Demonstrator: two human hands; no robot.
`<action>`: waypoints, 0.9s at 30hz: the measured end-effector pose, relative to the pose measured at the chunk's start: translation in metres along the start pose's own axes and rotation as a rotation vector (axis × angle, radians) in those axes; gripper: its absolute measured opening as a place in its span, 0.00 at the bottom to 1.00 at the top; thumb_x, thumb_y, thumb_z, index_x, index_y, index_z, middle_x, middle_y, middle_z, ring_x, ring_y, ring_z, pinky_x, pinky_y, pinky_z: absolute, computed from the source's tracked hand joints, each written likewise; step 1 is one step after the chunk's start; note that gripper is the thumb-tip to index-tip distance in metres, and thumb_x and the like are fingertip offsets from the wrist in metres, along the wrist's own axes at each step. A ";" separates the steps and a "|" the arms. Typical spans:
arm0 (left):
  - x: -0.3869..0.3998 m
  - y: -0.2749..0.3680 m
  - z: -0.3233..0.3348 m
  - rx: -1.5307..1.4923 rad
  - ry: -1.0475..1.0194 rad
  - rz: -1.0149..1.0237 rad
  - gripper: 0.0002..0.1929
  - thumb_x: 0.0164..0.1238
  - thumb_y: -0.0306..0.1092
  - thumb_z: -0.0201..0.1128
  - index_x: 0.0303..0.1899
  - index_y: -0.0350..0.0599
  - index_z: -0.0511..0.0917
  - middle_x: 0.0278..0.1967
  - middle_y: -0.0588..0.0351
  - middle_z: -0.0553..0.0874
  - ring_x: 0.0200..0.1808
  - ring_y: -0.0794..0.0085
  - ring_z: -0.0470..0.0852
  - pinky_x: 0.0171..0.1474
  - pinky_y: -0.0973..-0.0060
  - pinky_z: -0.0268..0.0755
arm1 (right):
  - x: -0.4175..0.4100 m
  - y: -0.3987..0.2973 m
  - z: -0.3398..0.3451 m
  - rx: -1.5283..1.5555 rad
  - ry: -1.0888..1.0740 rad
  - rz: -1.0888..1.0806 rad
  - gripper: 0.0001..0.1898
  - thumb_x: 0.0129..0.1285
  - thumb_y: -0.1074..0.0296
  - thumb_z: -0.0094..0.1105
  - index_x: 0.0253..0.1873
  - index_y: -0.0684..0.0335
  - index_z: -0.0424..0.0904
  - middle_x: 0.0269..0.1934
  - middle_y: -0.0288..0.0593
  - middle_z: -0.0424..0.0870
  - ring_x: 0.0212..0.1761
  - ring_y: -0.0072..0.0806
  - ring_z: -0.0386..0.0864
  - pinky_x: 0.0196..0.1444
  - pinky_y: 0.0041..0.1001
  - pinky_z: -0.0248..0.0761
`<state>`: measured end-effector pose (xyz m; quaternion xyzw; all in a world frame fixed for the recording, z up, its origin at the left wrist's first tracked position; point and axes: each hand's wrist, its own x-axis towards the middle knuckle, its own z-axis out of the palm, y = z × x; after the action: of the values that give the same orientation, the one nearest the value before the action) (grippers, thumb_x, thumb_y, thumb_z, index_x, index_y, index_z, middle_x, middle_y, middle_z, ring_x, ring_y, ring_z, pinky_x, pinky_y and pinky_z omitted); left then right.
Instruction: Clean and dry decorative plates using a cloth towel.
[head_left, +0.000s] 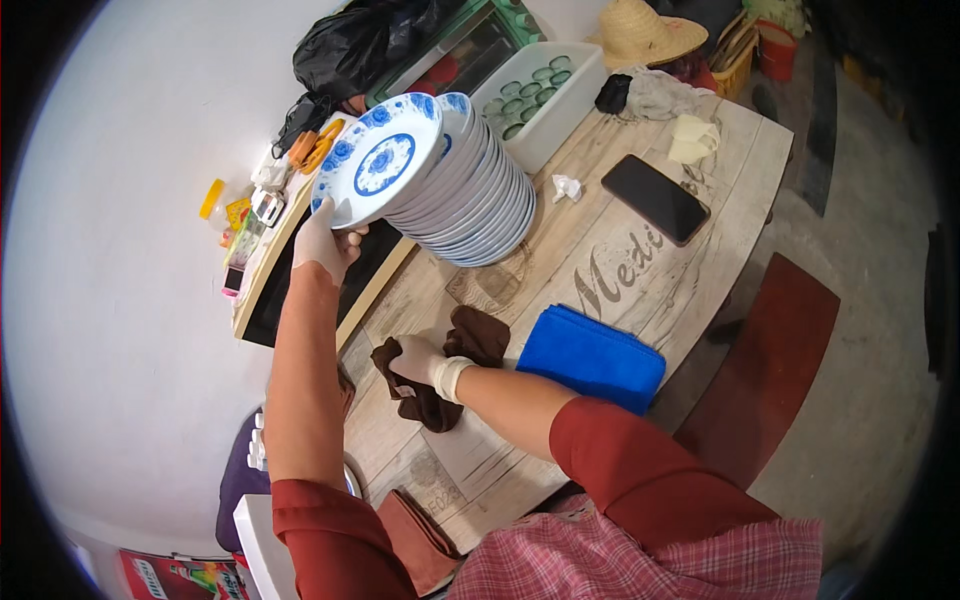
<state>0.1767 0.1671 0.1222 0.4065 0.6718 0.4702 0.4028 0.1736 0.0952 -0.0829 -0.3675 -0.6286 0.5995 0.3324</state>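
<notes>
My left hand (327, 241), in a thin whitish glove, grips the near rim of a white plate (409, 193) with blue flowers. That plate is tilted at the top of a tall stack of similar plates (491, 202); whether it touches them I cannot tell. Lower down, my gloved right hand (417, 361) holds a crumpled dark brown cloth (429, 409) against the wood-patterned table (480, 450). Part of the brown cloth is hidden under the hand. Just right of it lies a folded blue cloth (592, 356).
Behind the stack stands a white plastic bin (559, 124) with several glasses. A smartphone (655, 199), crumpled tissue (566, 187) and pale gloves (694, 140) lie to the right. A reddish-brown folded cloth (418, 540) is near me. A red bench (772, 367) flanks the table.
</notes>
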 end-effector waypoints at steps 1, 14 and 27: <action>0.003 0.001 0.001 0.004 0.000 -0.004 0.15 0.69 0.44 0.42 0.35 0.43 0.72 0.18 0.55 0.77 0.12 0.79 0.67 0.16 0.83 0.57 | -0.001 -0.001 0.000 0.009 -0.007 -0.017 0.19 0.47 0.63 0.51 0.43 0.69 0.75 0.42 0.60 0.77 0.48 0.48 0.74 0.51 0.35 0.67; 0.023 0.006 0.011 0.130 -0.075 -0.155 0.13 0.68 0.42 0.43 0.32 0.45 0.71 0.17 0.57 0.74 0.13 0.79 0.65 0.17 0.83 0.54 | -0.005 -0.009 -0.002 0.018 -0.073 0.028 0.21 0.46 0.64 0.53 0.46 0.68 0.74 0.42 0.59 0.77 0.48 0.47 0.75 0.50 0.34 0.68; 0.039 0.005 0.006 0.239 -0.062 -0.215 0.13 0.67 0.43 0.45 0.27 0.48 0.70 0.13 0.59 0.71 0.11 0.79 0.62 0.15 0.81 0.52 | -0.006 -0.013 -0.004 0.078 -0.037 -0.020 0.19 0.47 0.65 0.52 0.46 0.66 0.75 0.41 0.57 0.78 0.46 0.47 0.75 0.49 0.34 0.68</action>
<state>0.1698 0.2061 0.1189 0.3916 0.7500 0.3281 0.4202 0.1794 0.0921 -0.0695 -0.3369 -0.6144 0.6268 0.3408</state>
